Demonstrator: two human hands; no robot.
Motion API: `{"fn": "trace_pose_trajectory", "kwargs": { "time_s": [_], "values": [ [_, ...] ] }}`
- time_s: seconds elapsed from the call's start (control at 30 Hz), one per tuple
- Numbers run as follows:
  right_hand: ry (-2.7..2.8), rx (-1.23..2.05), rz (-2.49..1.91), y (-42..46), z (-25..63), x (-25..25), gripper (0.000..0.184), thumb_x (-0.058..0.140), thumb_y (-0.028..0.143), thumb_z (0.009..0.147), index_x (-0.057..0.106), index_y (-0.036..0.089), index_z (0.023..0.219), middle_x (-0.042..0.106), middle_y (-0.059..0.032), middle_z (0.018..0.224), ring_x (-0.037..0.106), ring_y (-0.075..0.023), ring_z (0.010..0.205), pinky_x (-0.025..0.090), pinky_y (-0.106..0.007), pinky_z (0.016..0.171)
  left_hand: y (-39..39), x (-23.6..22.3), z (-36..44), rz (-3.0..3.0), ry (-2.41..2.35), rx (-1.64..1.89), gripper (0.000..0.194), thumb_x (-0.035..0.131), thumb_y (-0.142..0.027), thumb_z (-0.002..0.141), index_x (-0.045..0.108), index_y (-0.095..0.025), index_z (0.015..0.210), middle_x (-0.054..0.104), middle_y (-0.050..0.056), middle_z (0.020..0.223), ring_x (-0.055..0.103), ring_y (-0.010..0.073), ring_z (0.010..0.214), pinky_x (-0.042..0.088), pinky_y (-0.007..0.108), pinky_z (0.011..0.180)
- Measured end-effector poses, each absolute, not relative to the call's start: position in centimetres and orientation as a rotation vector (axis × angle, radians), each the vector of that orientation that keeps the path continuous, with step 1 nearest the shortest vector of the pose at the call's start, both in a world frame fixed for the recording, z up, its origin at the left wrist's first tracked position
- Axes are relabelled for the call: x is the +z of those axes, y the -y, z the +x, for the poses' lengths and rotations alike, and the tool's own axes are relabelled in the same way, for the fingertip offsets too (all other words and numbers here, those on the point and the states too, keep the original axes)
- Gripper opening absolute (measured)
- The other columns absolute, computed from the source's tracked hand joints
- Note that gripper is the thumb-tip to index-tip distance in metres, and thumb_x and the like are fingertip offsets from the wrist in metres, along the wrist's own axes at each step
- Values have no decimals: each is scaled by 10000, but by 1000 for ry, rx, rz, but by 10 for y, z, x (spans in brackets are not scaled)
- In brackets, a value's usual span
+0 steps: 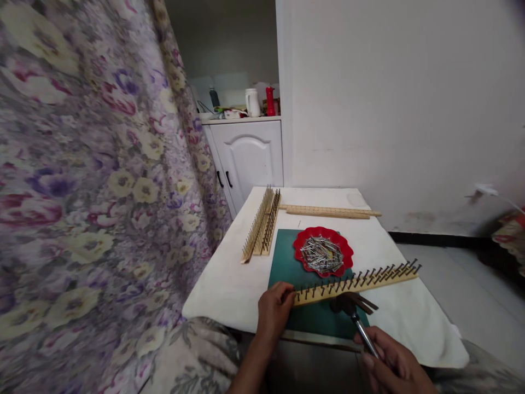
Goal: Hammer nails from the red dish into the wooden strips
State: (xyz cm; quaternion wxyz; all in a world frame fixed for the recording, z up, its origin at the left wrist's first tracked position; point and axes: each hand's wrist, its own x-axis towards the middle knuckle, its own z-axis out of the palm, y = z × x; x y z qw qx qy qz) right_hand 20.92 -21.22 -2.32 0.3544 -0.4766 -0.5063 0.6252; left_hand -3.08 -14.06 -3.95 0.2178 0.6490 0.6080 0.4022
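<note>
My left hand (274,313) pinches the near left end of a wooden strip (361,283) studded with a row of nails; the strip lies across a green cutting mat (287,257). My right hand (394,365) is wrapped round the metal handle of a claw hammer (353,307), whose head rests on the mat just below the strip. A red scalloped dish (322,250) full of loose nails sits on the mat behind the strip.
Two more nailed wooden strips (261,225) lie at the table's left, and plain wooden strips (330,211) at the back. The white-covered table (229,284) stands against a white wall. A floral curtain (90,180) hangs at left; a white cabinet (250,156) with kitchenware stands behind.
</note>
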Motion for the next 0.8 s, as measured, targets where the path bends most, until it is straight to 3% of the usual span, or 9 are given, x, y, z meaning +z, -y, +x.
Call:
{"fn": "trace_pose_trajectory", "kwargs": {
  "time_s": [0.23,0.8],
  "values": [
    [1457,1643,-1141,185,174,16,354,438,517,879,477,190,1007,543,78,541,326,-34,272,167,-167,319,140,-42,-29,1808,-1709,1083,121,534,-210,780,652,-197,758,610,-13,704,546,126,634,368,205,581],
    [1623,1567,-1075,166,144,9,246,437,392,908,512,182,1012,522,87,533,355,-43,297,229,-153,319,140,-45,-30,1751,-1706,1085,150,526,-235,788,657,-193,727,595,-5,695,534,133,649,354,202,570]
  ]
}}
